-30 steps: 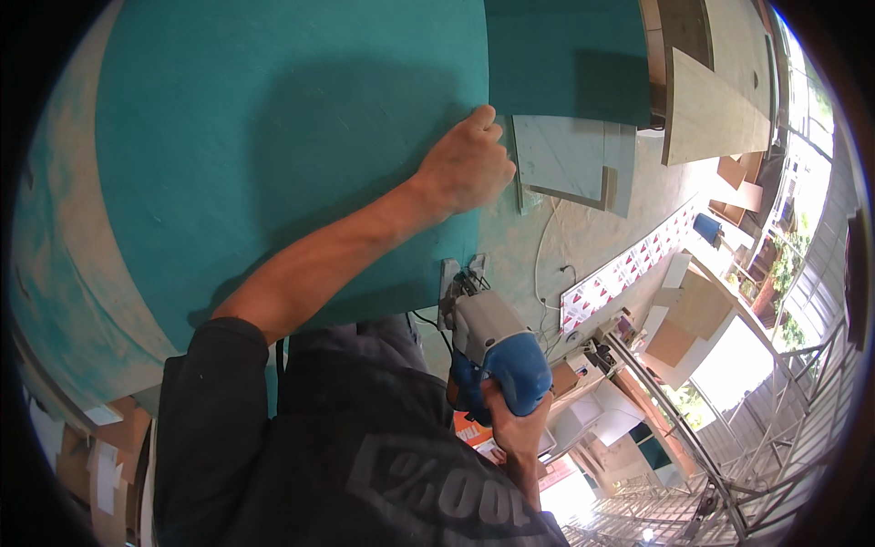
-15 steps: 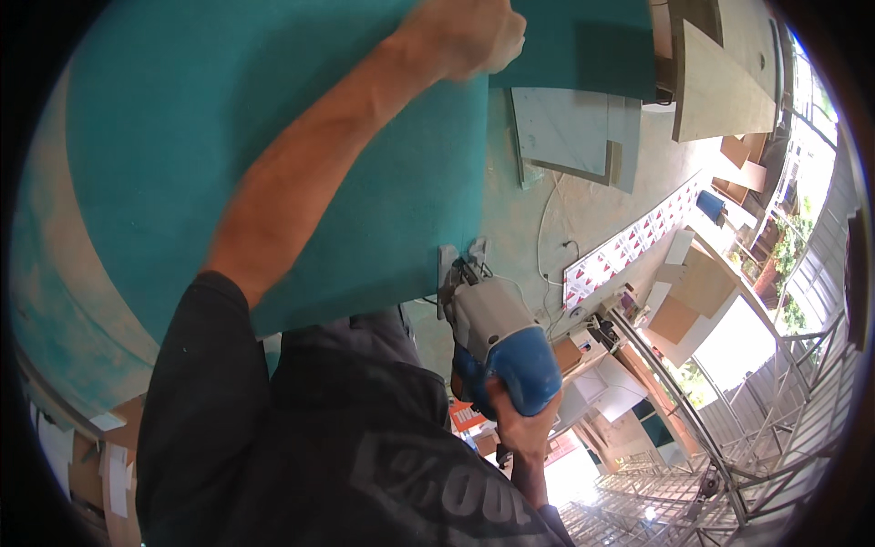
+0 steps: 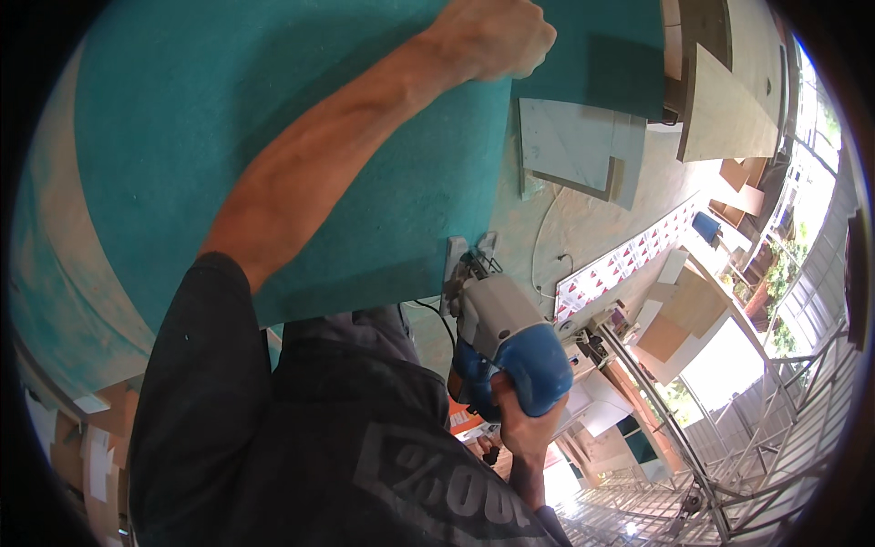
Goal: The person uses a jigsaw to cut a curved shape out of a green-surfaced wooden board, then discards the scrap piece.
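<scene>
With my left hand (image 3: 488,38) gripping the far right edge of the large teal foam sheet (image 3: 273,146), I'd keep it taut while my right hand (image 3: 521,424), closed on the blue-and-grey electric cutter (image 3: 499,346), holds its blade square to the near edge.

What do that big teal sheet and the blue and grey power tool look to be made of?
The teal sheet looks like a stiff board with a matt painted or laminated face: flat, even colour, no shine. The power tool, held in the right hand, seems moulded plastic, smooth and slightly glossy, with a metal base. The left hand grips the sheet's edge.
</scene>
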The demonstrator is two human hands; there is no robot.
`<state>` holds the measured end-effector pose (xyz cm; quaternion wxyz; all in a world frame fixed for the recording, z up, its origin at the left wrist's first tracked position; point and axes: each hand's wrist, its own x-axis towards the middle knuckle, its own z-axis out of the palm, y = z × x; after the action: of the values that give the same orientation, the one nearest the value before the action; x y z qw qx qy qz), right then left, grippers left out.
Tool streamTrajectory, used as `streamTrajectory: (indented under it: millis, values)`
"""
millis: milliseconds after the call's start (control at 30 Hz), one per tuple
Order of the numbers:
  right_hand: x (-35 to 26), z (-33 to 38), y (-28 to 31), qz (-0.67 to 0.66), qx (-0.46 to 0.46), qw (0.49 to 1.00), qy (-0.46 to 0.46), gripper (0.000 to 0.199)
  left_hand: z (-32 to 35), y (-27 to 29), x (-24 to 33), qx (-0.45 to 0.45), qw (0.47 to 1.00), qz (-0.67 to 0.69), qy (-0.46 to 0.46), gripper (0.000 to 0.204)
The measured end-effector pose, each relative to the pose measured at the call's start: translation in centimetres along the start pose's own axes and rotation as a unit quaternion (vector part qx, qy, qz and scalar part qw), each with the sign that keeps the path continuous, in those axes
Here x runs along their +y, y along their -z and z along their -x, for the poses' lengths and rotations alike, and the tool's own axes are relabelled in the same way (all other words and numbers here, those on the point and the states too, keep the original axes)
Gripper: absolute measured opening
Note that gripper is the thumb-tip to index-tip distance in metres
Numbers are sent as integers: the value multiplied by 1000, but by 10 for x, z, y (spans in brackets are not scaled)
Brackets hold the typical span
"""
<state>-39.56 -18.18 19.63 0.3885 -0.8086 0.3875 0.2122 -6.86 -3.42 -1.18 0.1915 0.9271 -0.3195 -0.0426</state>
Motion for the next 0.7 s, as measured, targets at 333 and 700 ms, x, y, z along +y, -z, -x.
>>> streamTrajectory:
  millis: [333,700]
  values:
    - [-10,0,-2,4,-6,1000,21,15,4,0,0,30,999,13,4,23]
    - [-32,-5,-2,4,-15,1000,16,16,8,0,-4,40,999,-9,-8,22]
